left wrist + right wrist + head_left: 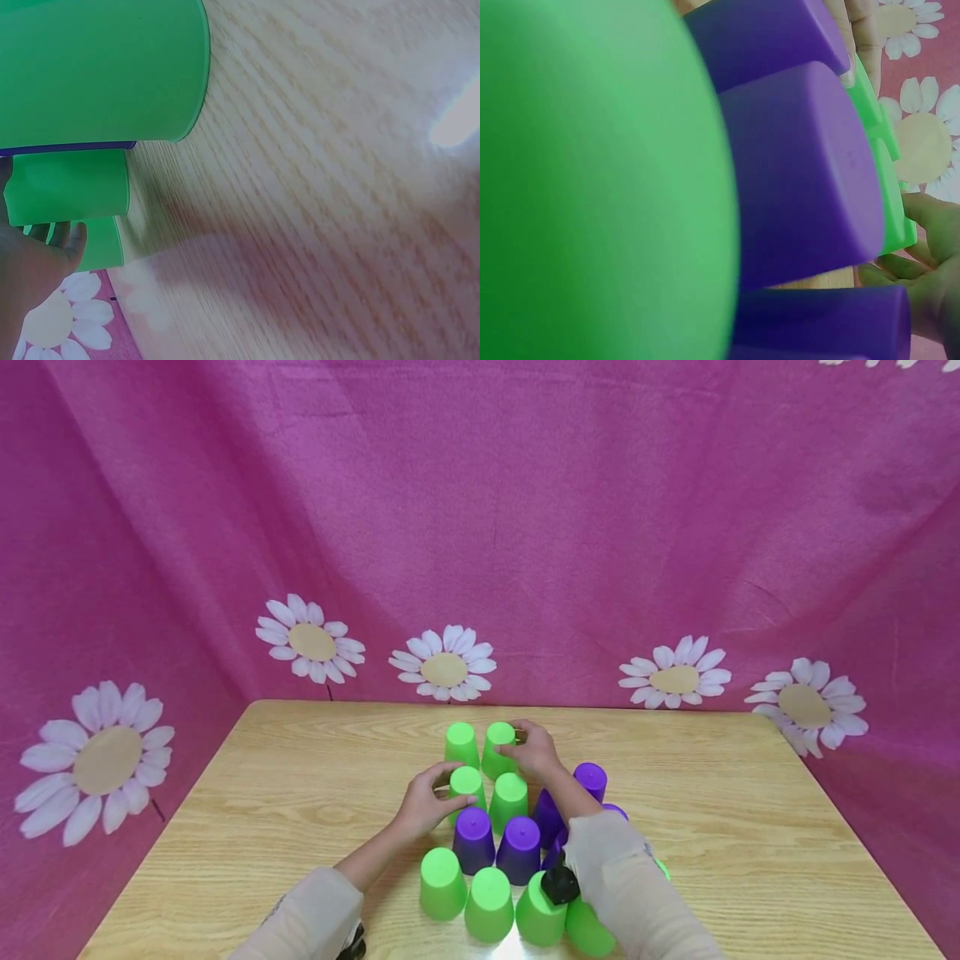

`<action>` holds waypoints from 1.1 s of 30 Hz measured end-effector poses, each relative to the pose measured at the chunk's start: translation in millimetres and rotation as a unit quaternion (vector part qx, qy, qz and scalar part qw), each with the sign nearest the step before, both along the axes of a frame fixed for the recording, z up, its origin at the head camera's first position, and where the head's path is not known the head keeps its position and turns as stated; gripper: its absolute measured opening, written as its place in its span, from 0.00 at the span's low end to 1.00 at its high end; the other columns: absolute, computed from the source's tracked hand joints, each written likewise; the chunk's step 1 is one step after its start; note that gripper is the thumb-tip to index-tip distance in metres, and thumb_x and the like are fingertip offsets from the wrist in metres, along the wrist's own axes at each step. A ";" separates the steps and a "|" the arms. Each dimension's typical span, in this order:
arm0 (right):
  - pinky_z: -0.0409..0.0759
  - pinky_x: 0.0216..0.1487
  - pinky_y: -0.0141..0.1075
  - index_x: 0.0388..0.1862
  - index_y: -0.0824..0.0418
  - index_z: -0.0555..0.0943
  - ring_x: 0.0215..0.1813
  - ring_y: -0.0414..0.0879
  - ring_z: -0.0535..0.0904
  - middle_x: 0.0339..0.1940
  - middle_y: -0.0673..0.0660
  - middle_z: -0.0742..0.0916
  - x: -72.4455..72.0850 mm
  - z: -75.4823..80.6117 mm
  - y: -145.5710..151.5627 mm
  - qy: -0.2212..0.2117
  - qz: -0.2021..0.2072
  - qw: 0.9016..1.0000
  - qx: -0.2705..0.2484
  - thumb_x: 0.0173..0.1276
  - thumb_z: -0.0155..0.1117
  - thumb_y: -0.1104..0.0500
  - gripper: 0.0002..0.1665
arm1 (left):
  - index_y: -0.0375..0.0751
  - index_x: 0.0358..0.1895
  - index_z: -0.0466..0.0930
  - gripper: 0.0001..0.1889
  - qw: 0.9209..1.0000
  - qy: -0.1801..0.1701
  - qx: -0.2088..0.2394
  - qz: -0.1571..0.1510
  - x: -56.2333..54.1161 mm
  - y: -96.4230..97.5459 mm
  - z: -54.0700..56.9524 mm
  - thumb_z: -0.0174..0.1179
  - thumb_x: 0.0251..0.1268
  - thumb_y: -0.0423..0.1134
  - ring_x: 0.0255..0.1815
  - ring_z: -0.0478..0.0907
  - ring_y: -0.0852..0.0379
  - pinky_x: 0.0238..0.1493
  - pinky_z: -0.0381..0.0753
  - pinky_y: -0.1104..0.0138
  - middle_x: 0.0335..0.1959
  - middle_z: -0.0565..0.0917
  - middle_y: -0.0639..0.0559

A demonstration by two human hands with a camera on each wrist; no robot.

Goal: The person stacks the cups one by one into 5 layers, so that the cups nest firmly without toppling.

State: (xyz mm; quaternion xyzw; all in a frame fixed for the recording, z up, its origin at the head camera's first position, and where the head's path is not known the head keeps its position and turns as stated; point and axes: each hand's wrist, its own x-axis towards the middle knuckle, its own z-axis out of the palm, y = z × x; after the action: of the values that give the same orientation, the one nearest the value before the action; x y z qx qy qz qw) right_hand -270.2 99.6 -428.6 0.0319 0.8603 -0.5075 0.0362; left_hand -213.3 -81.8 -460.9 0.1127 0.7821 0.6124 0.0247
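Note:
My left hand (423,802) grips an upside-down green cup (466,782), thumb in front and fingers behind. In the left wrist view its fingers (73,244) lie along that green cup (71,184). Farther back, my right hand (536,750) holds another upside-down green cup (498,764) at the back right of the group. A green cup (461,745) stands to its left, and one more green cup (509,802) stands nearer. Two purple cups (473,839) (519,847) stand in front of these. The right wrist view shows my right hand (930,277) beyond a purple cup (795,172).
A front row of green cups (490,906) stands nearest to me. Several purple cups (591,779) are partly hidden behind my right forearm. A green cup (588,931) at the row's right end seems tilted. Pink cloth (525,527) with daisies hangs around the wooden table (300,777).

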 end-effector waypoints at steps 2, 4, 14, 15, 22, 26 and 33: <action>0.77 0.58 0.45 0.61 0.70 0.69 0.59 0.62 0.74 0.58 0.71 0.77 1.4 1.9 1.3 -0.004 0.004 1.000 0.001 0.58 0.66 0.65 0.32 | 0.29 0.53 0.73 0.24 1.000 0.000 0.000 0.002 0.0 -0.2 -0.8 0.67 0.50 0.28 0.53 0.76 0.41 0.53 0.80 0.56 0.48 0.80 0.35; 0.76 0.59 0.46 0.62 0.70 0.68 0.60 0.63 0.73 0.60 0.71 0.76 2.5 3.0 3.2 -0.006 0.008 1.000 0.005 0.58 0.66 0.64 0.33 | 0.29 0.53 0.74 0.24 1.000 0.002 -0.006 0.005 0.2 -0.3 -2.1 0.67 0.50 0.28 0.53 0.76 0.40 0.53 0.80 0.56 0.48 0.80 0.35; 0.74 0.61 0.48 0.62 0.72 0.69 0.60 0.64 0.73 0.59 0.71 0.76 11.8 11.1 15.9 0.032 0.028 0.999 0.012 0.58 0.65 0.63 0.33 | 0.26 0.52 0.73 0.23 0.999 -0.001 -0.027 0.020 3.3 1.0 1.8 0.66 0.49 0.24 0.52 0.76 0.37 0.53 0.79 0.52 0.47 0.80 0.32; 0.74 0.61 0.48 0.61 0.72 0.69 0.59 0.64 0.73 0.58 0.72 0.77 13.0 11.0 17.1 0.040 0.033 0.999 0.012 0.59 0.65 0.63 0.32 | 0.27 0.52 0.74 0.23 0.999 0.000 -0.027 0.021 3.1 0.5 1.5 0.66 0.49 0.25 0.52 0.76 0.37 0.53 0.79 0.52 0.47 0.80 0.32; 0.75 0.59 0.49 0.57 0.75 0.72 0.57 0.64 0.76 0.55 0.72 0.79 25.4 11.3 23.3 0.094 0.065 0.993 -0.002 0.60 0.64 0.64 0.27 | 0.31 0.52 0.75 0.24 1.000 0.002 -0.024 0.013 -0.8 -4.9 -4.3 0.68 0.48 0.29 0.52 0.77 0.41 0.53 0.80 0.57 0.48 0.81 0.36; 0.76 0.58 0.49 0.55 0.75 0.73 0.56 0.64 0.76 0.54 0.72 0.80 32.4 11.0 26.8 0.104 0.092 0.990 -0.015 0.60 0.65 0.64 0.26 | 0.32 0.52 0.75 0.24 1.000 0.001 -0.028 0.010 -0.9 -7.4 -2.2 0.68 0.49 0.30 0.52 0.77 0.42 0.54 0.80 0.56 0.48 0.81 0.38; 0.77 0.57 0.48 0.56 0.76 0.73 0.57 0.63 0.76 0.55 0.71 0.79 45.6 8.3 34.0 0.093 0.141 0.986 -0.014 0.60 0.64 0.62 0.27 | 0.33 0.52 0.75 0.24 0.999 0.001 -0.030 0.016 -1.4 -9.2 3.7 0.68 0.49 0.31 0.51 0.78 0.43 0.53 0.80 0.56 0.47 0.81 0.39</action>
State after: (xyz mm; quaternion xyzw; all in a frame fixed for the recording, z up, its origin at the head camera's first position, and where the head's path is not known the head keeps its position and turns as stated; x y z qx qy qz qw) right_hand -224.6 133.6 -420.3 -0.1370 0.8489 -0.5098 0.0278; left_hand -214.7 -91.0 -457.1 0.1002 0.8017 0.5891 0.0176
